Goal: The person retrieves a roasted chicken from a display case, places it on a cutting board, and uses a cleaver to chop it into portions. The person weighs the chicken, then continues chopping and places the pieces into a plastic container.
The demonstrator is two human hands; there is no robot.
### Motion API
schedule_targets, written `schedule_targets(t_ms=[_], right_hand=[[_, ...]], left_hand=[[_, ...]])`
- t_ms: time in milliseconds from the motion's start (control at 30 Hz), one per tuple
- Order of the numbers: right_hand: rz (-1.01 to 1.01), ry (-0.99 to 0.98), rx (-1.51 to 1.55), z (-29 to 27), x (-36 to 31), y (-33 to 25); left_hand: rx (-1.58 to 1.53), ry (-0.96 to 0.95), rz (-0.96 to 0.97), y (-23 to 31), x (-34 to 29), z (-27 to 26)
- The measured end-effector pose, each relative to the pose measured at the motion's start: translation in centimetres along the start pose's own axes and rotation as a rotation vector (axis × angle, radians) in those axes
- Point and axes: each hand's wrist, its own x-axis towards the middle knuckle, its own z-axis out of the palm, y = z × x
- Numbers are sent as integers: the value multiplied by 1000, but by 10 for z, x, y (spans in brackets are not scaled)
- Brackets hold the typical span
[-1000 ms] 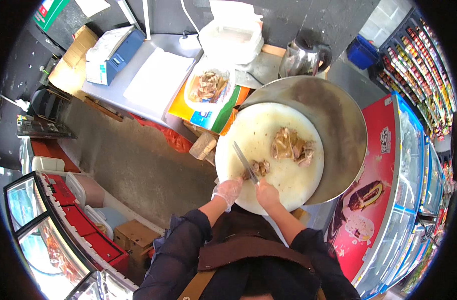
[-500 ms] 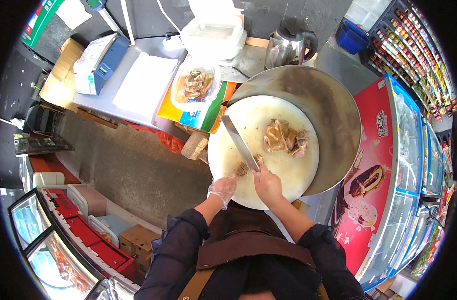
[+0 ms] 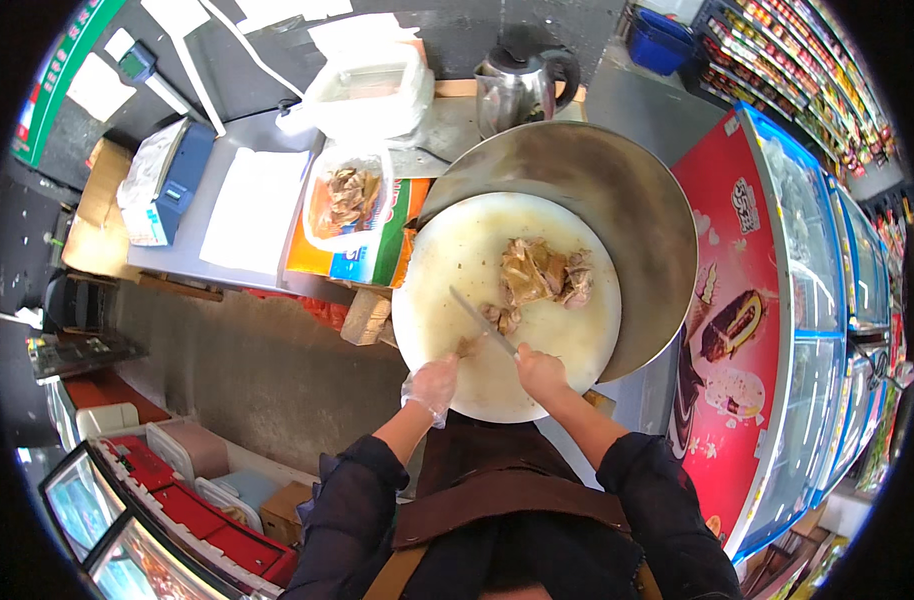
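Observation:
On a round white cutting board (image 3: 567,360), my right hand (image 3: 543,374) grips a knife (image 3: 482,320) by its handle, its blade pointing up and to the left. My left hand (image 3: 434,384), in a clear plastic glove, is at the board's lower left edge. Its fingers are closed on a small piece of meat (image 3: 468,346), just to the left of the blade. A few cut bits of meat (image 3: 503,318) lie against the far side of the blade. Beyond them sits a larger heap of cooked meat (image 3: 542,272).
A wide metal basin (image 3: 662,240) curves around the board's right and far sides. At the left stand a plastic-lined bowl of meat (image 3: 349,198), white sheets (image 3: 257,210) and a scale (image 3: 167,185). A kettle (image 3: 517,95) is behind; a red freezer (image 3: 737,300) flanks the right.
The knife blade has tilted and dropped lower, and cut bits now lie on its far side. My left hand stays by the small piece. The whole view has shifted slightly.

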Motion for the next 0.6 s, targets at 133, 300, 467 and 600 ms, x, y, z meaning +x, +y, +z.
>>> schedule_targets(t_ms=[133,300,467,600], right_hand=[[143,117,121,-6,-10,9],[253,247,216,7,-74,25],[131,172,138,9,-118,34],[-37,-99,41,-9,-109,33]], left_hand=[[-165,-81,58,20,53,-10],[84,-208,231,29,95,-54],[-32,160,273,35,159,-98],[-334,106,309,56,221,-97]])
